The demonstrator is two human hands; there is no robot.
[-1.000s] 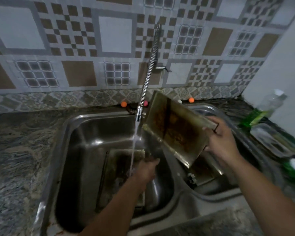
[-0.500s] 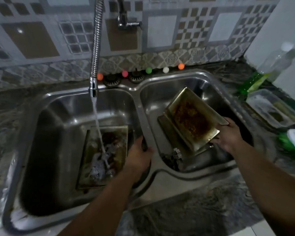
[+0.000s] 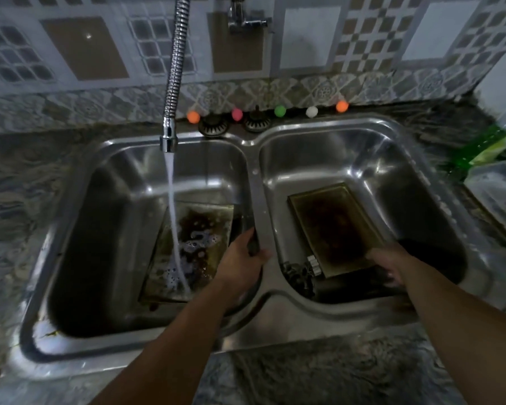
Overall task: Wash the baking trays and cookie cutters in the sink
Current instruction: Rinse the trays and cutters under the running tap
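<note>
Tray [image 3: 333, 229] flat (long axis front-to-back).

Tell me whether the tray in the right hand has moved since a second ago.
Yes. The tray went from beside the faucet down into the right basin.

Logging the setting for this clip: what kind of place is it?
Most likely a home kitchen: a steel double-bowl sink set in a stone counter, a patterned tile backsplash behind it, and a flexible tap running water onto a stained baking tray.
</note>
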